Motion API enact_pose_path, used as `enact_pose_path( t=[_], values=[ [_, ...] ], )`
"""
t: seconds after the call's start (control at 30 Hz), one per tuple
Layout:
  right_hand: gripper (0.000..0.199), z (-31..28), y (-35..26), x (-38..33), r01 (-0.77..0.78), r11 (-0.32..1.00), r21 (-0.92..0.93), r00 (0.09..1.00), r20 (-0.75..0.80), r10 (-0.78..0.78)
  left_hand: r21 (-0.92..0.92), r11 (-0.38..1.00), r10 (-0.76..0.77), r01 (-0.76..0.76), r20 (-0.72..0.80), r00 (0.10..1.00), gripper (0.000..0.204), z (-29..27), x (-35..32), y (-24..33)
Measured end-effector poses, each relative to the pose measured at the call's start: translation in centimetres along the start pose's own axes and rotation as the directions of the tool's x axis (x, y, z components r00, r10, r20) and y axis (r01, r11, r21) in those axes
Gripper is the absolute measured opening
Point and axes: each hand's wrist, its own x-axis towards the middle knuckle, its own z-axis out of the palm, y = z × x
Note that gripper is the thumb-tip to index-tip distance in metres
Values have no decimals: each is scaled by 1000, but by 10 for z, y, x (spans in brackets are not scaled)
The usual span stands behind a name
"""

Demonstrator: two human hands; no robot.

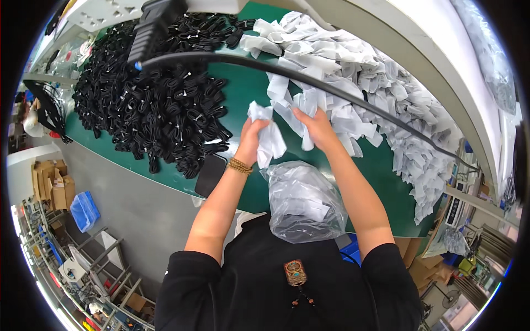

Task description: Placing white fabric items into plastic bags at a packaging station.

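My left hand (252, 138) grips a bunch of small white plastic bags (269, 135) above the green table (243, 91). A beaded bracelet (239, 165) sits on that wrist. My right hand (313, 124) closes on more white bags (307, 105) at the edge of a big heap of white bags (375, 83). Right below both hands a clear plastic bag (302, 201) stuffed with white bags leans against my black shirt at the table's near edge.
A large pile of bundled black cables (149, 105) covers the table's left part. A dark flat phone-like slab (210, 175) lies near the front edge. A black curved cable or arm (331, 88) crosses above the table. Shelves, cartons and a blue bag (84, 209) stand on the floor at left.
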Motion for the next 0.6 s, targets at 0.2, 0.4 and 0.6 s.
enact_pose_path(
  t=[0.2, 0.4, 0.6],
  values=[
    [59, 6, -29, -67, -208, 650, 731, 975, 204, 82, 279, 920, 190, -274, 295, 937, 52, 81, -31, 12],
    [77, -15, -38, -81, -6, 701, 713, 986, 120, -114, 443, 798, 192, -409, 457, 869, 55, 113, -53, 23],
    [77, -59, -65, -145, 313, 939, -140, 950, 47, -310, 502, 714, 181, -488, 541, 821, 55, 126, -88, 27]
  ],
)
